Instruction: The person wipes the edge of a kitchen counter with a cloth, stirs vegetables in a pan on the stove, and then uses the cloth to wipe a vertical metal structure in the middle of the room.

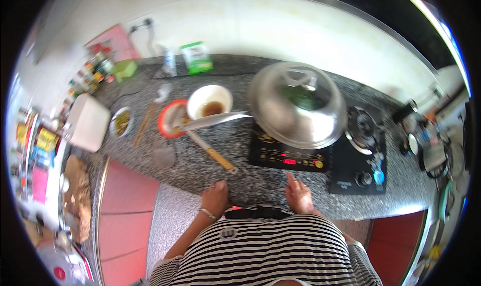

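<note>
My left hand (pixel 215 196) rests at the front edge of the granite counter, fingers curled together, with nothing visible in it. Further right, my right hand (pixel 299 197) holds its index finger out towards the front of a black induction cooker (pixel 271 159), just short of the panel. Red digits glow on that panel. On the cooker stands a wok under a domed steel lid (pixel 263 98) with a glass centre; something green shows through the glass. The wok's long metal handle (pixel 218 120) points left. A utensil with a yellow-brown handle (pixel 221 161) leans from an orange-rimmed dish (pixel 162 117).
A white bowl (pixel 193 98) holds brown liquid. Left of it are chopsticks (pixel 144 125) and a small bowl of chopped greens (pixel 122 122). A green-white packet (pixel 197 58) stands by the wall. Right of the cooker is a gas burner (pixel 362 126); bottles (pixel 90 79) crowd the left corner.
</note>
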### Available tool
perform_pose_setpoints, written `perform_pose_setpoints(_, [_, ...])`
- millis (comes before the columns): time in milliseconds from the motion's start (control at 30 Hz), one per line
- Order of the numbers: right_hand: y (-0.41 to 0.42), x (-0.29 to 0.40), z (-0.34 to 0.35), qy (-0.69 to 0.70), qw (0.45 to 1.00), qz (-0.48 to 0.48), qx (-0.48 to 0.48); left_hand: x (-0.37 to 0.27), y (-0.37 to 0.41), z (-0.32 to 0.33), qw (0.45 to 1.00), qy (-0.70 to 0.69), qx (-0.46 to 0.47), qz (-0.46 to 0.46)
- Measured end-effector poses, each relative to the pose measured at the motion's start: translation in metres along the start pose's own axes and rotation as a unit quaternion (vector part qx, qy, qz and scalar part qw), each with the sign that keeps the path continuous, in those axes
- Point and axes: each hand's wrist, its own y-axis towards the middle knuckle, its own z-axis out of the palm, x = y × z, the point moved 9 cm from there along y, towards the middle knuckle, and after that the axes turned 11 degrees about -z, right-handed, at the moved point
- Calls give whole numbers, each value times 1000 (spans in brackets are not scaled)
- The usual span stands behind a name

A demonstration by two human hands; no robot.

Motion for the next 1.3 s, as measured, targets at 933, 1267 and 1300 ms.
perform_pose_setpoints(933, [41, 36, 81, -24, 959, -282, 24, 166, 25, 6, 918, -257, -301, -11])
perform_pose_setpoints(1267, [75, 68, 103, -18, 937, -315, 153, 48, -16, 15, 888, -426, -170, 21])
perform_pose_setpoints(1300, [75, 70, 106, 0, 935, -309, 174, 53, -25, 16, 841, -524, -131, -38])
